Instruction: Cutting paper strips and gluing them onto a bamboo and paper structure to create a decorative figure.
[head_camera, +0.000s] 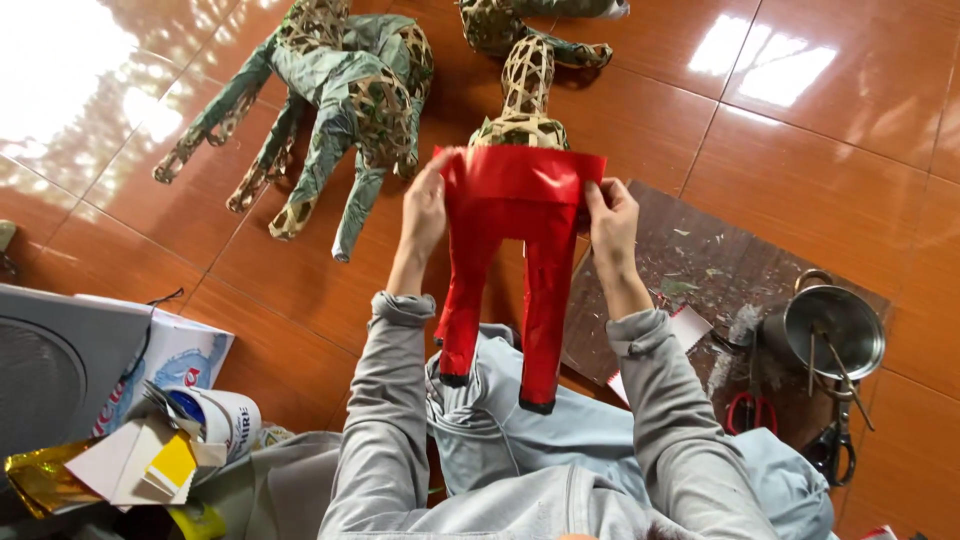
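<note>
Fingers of the left hand (425, 212) and right hand (610, 222) pinched the top edges of red paper (515, 215) wrapped on a woven animal frame (522, 100), held upright over the lap. Metal bowl (835, 325) and scissors (835, 440) sat right; a paper-covered frame (340, 95) lay beyond on the tile floor (800, 120).

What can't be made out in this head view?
- Woven animal frame: its body and legs are hidden behind the red paper held by the left hand and right hand.
- Second frame at the top: cut off by the upper edge.
- Metal pot: contents too small to tell beyond thin sticks.
- Red-handled scissors: blades hidden by the pot.
- Grey fan: cut off by the left edge.
</note>
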